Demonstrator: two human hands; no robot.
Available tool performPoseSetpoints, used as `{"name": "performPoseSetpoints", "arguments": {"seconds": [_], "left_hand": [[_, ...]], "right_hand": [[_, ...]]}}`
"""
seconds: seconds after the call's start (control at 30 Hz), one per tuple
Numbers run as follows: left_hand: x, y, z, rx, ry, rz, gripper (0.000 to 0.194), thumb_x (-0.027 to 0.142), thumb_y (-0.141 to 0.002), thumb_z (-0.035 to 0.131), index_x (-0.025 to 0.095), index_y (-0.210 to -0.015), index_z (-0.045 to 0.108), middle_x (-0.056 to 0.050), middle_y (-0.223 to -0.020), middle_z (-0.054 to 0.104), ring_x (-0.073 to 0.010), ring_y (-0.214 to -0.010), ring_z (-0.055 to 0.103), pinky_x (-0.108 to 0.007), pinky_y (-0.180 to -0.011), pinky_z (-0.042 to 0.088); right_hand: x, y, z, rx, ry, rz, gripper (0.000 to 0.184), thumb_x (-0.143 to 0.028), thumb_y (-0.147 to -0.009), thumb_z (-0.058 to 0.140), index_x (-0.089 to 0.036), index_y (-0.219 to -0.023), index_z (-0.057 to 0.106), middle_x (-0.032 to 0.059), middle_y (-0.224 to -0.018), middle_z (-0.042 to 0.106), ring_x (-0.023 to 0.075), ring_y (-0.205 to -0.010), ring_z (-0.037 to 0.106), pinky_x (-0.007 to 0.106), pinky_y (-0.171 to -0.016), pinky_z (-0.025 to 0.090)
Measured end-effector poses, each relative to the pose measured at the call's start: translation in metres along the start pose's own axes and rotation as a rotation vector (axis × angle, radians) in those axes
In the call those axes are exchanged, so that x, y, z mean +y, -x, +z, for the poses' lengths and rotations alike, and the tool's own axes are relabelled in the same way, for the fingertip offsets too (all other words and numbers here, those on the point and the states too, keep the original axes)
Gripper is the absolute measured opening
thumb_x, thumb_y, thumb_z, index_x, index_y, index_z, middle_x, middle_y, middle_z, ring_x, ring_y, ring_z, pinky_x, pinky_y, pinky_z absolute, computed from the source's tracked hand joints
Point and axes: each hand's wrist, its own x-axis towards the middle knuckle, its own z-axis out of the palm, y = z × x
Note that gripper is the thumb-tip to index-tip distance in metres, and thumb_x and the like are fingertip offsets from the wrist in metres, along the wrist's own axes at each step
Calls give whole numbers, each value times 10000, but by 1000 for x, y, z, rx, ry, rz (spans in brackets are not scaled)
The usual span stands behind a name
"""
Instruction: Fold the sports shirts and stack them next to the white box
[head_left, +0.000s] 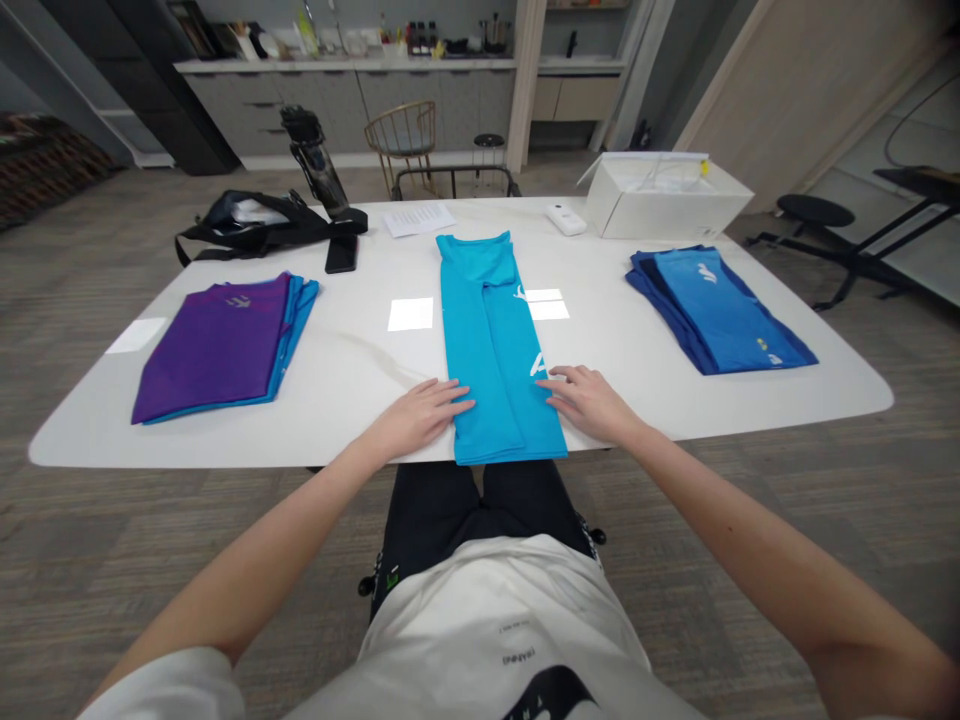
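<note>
A bright turquoise shirt (487, 350), folded into a long narrow strip, lies on the white table (360, 400) straight before me. White print shows along its right edge, and its near end reaches the table's front edge. My left hand (421, 415) rests at the strip's lower left edge, fingers stretched out over the cloth. On the other side, my right hand (589, 402) touches the right edge by the white print, with its fingers apart. Neither hand grips the cloth.
Folded purple and blue shirts (217, 345) lie at left, folded blue shirts (720, 310) at right. Toward the back are a black bag (251, 225), a dark bottle (319, 165), a phone (342, 254), a paper sheet (418, 219), a small white device (565, 219) and a white box (664, 205).
</note>
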Motion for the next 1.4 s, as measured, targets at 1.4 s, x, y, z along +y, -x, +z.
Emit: {"name": "performPoseSetpoints", "arguments": {"seconds": [1.4], "left_hand": [[-82, -149, 2, 609, 1374, -928, 444, 401, -629, 886, 191, -967, 689, -81, -1002, 772, -295, -1013, 711, -459, -949, 557]], "right_hand": [[62, -157, 26, 231, -862, 665, 425, -622, -742, 737, -214, -725, 620, 10, -713, 641, 169, -679, 561, 285, -628, 427]]}}
